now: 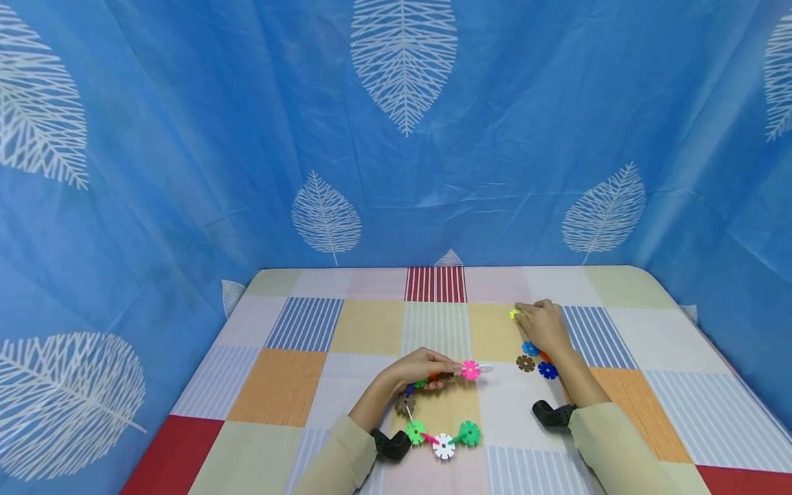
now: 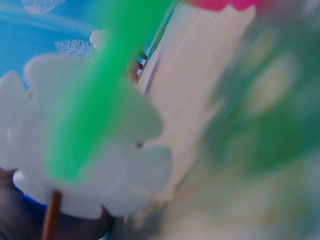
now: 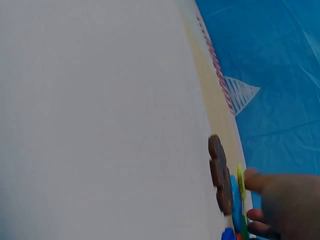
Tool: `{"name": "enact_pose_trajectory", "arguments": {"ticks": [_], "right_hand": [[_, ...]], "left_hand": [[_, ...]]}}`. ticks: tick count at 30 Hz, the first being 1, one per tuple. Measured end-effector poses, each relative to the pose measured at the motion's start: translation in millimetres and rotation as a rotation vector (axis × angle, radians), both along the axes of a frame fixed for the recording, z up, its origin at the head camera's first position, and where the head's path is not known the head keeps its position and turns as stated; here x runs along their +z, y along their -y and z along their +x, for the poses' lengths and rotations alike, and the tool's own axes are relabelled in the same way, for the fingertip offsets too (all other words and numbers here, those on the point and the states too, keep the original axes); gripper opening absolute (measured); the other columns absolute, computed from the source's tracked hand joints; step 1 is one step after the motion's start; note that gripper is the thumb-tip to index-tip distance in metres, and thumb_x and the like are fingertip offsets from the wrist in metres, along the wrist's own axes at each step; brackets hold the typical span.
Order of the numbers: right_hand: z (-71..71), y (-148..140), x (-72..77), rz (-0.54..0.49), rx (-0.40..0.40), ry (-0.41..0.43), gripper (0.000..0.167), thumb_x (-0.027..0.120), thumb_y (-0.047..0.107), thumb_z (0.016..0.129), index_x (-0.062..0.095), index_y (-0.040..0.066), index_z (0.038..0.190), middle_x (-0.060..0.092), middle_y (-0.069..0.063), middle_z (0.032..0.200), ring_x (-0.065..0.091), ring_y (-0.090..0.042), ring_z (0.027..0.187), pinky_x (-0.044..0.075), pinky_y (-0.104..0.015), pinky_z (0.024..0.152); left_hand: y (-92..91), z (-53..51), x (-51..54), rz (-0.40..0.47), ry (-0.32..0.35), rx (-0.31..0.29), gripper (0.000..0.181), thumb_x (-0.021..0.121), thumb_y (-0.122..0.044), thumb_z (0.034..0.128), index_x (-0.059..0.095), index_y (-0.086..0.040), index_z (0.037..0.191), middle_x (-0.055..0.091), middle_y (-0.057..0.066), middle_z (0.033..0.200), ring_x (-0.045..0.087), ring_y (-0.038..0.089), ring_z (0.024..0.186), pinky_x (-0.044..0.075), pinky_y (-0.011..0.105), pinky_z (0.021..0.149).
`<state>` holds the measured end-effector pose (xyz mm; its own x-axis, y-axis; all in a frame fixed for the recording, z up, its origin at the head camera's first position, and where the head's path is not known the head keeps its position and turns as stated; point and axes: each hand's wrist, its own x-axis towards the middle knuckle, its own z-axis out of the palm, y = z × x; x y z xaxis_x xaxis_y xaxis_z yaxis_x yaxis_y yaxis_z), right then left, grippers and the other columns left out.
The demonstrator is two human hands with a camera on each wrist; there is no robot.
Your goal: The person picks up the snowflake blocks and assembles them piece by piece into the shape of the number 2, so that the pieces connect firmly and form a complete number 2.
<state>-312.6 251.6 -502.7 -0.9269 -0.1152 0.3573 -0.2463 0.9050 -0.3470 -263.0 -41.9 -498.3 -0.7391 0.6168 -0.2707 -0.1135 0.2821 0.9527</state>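
A chain of notched plastic discs curves below my left hand, which pinches it near a pink disc with a clear or white disc beside it. Green discs and a white disc form the chain's lower end on the table. My right hand is over the loose discs, its fingertips at a yellow disc. In the left wrist view, a large whitish disc and a blurred green one hide most of the hand.
Near my right hand lie a light blue disc, a brown disc and a dark blue disc. A patchwork cloth covers the table, and a blue leaf-patterned curtain hangs behind and at both sides.
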Motion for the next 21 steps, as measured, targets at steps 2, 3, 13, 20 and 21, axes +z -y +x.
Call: {"name": "enact_pose_trajectory", "arguments": {"ticks": [2,3,13,20,21], "right_hand": [[-1.5,0,-0.9,-0.015,-0.014,0.022,0.028,0.061,0.016,0.088,0.063,-0.003,0.109,0.059,-0.027,0.095,0.049,-0.043,0.093,0.040,-0.053,0.078],[-0.9,0,-0.8,-0.053,-0.021,0.036,0.026,0.062,0.016,0.088,0.062,-0.003,0.105,0.060,-0.026,0.093,0.050,-0.042,0.091,0.042,-0.051,0.076],[48.6,14,15.7,-0.788,0.205,0.392,0.038,0.062,0.019,0.090,0.051,-0.008,0.115,0.061,-0.021,0.075,0.058,-0.021,0.055,0.051,-0.032,0.048],[81.2,34,11.9,-0.977,0.251,0.546,0.038,0.059,0.016,0.091,0.049,-0.011,0.116,0.061,-0.018,0.069,0.055,-0.015,0.053,0.051,-0.028,0.049],[83.6,36,9.9,-0.983,0.251,0.552,0.037,0.058,0.016,0.091,0.049,-0.011,0.115,0.061,-0.019,0.069,0.055,-0.015,0.053,0.051,-0.028,0.049]], "left_hand": [[0.5,-0.1,-0.5,0.002,-0.008,-0.003,0.027,0.062,-0.031,0.0884,0.072,-0.009,0.101,0.056,0.002,0.056,0.043,0.008,0.044,0.036,0.017,0.042],[0.7,-0.1,-0.8,0.003,-0.008,-0.004,0.027,0.062,-0.030,0.0885,0.072,-0.009,0.101,0.055,0.002,0.056,0.043,0.008,0.044,0.036,0.017,0.042],[-2.1,1.1,-0.2,0.020,0.032,0.039,0.032,0.063,-0.035,0.0865,0.070,-0.010,0.105,0.057,0.001,0.059,0.043,0.006,0.045,0.038,0.016,0.044],[-0.7,0.2,-2.3,0.029,0.044,0.076,0.032,0.064,-0.033,0.0858,0.070,-0.007,0.103,0.056,0.002,0.058,0.043,0.006,0.044,0.039,0.016,0.044],[-0.8,0.5,-2.6,0.028,0.042,0.078,0.032,0.064,-0.033,0.0858,0.070,-0.007,0.103,0.056,0.002,0.058,0.042,0.006,0.044,0.039,0.016,0.044]]}}
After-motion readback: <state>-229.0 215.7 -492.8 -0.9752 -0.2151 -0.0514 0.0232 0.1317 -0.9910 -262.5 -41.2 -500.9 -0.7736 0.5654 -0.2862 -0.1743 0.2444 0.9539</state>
